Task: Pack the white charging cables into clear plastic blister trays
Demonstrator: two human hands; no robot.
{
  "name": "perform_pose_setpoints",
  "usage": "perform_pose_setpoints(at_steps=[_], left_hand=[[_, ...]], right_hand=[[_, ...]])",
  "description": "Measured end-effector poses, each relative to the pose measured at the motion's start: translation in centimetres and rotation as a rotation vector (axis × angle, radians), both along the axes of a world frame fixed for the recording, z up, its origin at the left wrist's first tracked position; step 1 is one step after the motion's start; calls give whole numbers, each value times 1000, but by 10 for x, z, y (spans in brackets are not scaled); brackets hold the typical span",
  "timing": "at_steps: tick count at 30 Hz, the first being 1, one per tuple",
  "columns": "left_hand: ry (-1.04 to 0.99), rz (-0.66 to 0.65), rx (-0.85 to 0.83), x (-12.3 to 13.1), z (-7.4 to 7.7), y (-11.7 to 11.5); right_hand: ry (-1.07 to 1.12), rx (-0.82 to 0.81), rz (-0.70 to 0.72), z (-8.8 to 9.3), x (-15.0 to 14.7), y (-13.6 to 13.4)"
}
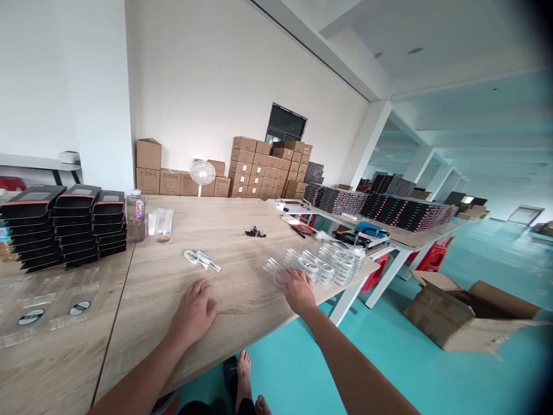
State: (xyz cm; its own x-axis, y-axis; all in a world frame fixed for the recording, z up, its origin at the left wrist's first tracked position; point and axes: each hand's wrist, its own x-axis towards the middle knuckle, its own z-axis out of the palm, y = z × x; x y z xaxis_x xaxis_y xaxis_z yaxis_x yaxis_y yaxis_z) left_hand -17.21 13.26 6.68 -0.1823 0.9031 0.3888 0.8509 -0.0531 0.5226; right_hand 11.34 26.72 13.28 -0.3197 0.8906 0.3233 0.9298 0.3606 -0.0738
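Note:
My left hand [194,312] rests on the wooden table [233,323] with its thumb and fingers apart, holding nothing. A white coiled cable [201,260] lies just beyond its fingertips. My right hand [297,290] has its fingers closed over the near edge of a clear plastic tray [272,267], at the left end of the group. Right beside it stand several stacks of clear trays with white cables [341,262] in them. A small heap of black parts [255,231] sits farther back on the tabletop.
Stacked black boxes [75,225], a bottle [136,216] and clear trays [32,308] occupy the left side. Small clear packets [161,222] lie by the bottle. A white fan [203,173] stands behind the table. An open carton [469,314] sits on the floor at right.

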Motion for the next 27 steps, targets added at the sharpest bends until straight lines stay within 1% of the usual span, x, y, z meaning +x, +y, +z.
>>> perform_pose_setpoints(at_steps=[4, 5, 7, 9, 11, 14, 16, 18, 21, 24, 27], left_hand=[[29, 14, -2, 1, -2, 0], [33, 18, 0, 2, -3, -1], [37, 25, 9, 2, -5, 0], [38, 36, 17, 0, -7, 3], [39, 57, 23, -8, -8, 12], [58, 95, 40, -30, -3, 37], [88, 104, 51, -47, 5, 59], [125, 89, 48, -60, 13, 81], [184, 22, 12, -69, 23, 105], [233, -56, -43, -70, 28, 113], [257, -89, -86, -71, 33, 102]], right_hand=[[32, 71, -20, 4, -9, 6], [42, 95, -4, 5, -15, 3], [55, 127, 78, 3, -33, -8], [63, 114, 200, -6, -54, -25], [83, 67, 293, -19, -74, -42], [153, 16, 287, -37, -90, -56], [197, -4, 263, -43, -92, -57], [228, -20, 252, -43, -91, -55], [255, -38, 237, -41, -88, -53], [277, -49, 224, -42, -88, -53], [305, -58, 225, -45, -88, -52]])
